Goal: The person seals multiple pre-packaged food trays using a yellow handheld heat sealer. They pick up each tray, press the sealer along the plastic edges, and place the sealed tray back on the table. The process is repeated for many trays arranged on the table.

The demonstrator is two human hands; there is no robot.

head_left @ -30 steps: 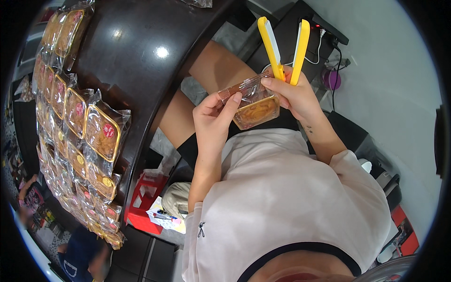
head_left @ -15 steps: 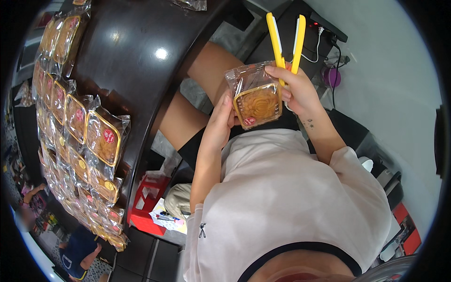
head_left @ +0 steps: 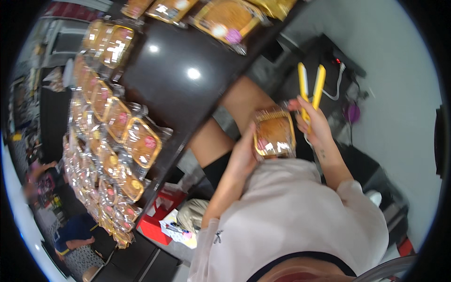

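My left hand (head_left: 243,152) grips a wrapped mooncake (head_left: 274,134) by its left side, just above my lap. The golden-brown cake sits in a gold-edged tray inside a clear plastic bag. My right hand (head_left: 315,123) is closed round a small yellow flat iron (head_left: 311,94), its two arms spread apart and pointing away from me. The fingertips of that hand are at the bag's upper right corner; whether they pinch the film is too blurred to tell. A cord hangs below the iron.
On the dark table (head_left: 183,56) at left stand rows of wrapped mooncakes (head_left: 143,143), with more wrapped mooncakes (head_left: 225,21) along its far end. A red box (head_left: 157,225) stands below the table edge. A power strip (head_left: 345,58) with a white plug lies at far right. Other people (head_left: 77,237) are at lower left.
The view has shifted, bringing the far-end mooncakes into sight. My right hand with the flat iron has moved from the bag's top towards its upper right corner. The left hand keeps hold.
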